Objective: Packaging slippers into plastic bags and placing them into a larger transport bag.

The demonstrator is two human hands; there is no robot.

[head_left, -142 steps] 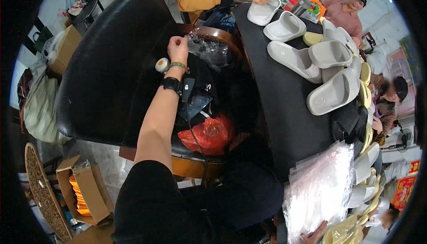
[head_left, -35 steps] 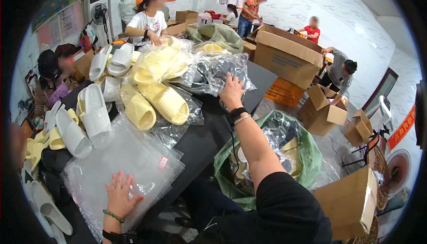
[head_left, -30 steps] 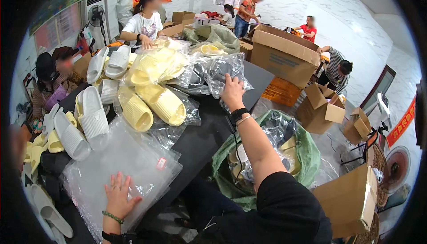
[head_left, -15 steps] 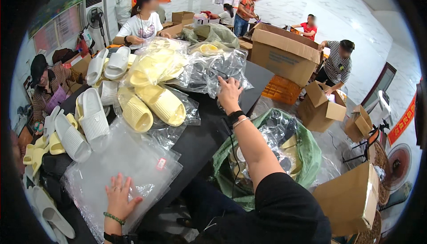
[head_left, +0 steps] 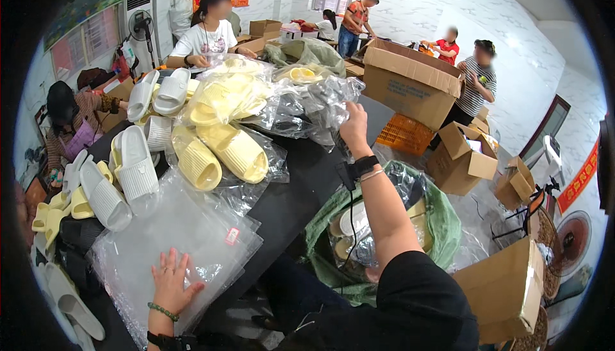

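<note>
My left hand (head_left: 170,287) lies flat with fingers spread on a stack of clear plastic bags (head_left: 176,226), which has a small pink-and-white label on top. Farther off to the right, my right hand (head_left: 353,125) is closed on a crumpled clear plastic bag (head_left: 330,98); its contents, if any, cannot be made out. Between the hands lies a pair of yellow slippers (head_left: 234,152) partly in clear plastic. Behind them are bagged yellow slippers (head_left: 227,98) in a heap. Grey slippers (head_left: 136,165) stand propped at the left of the stack.
A green woven sack (head_left: 445,213) holding bagged slippers stands on the floor beside the black table (head_left: 282,204). Cardboard boxes (head_left: 410,82) and an orange crate (head_left: 405,136) stand at the right. Across the table is a person in a white shirt (head_left: 208,40); several others work farther back.
My right hand has moved slightly right, its fingers closing on the plastic bag, which is now bunched up. The person in stripes has straightened up. My left hand stays in place.
</note>
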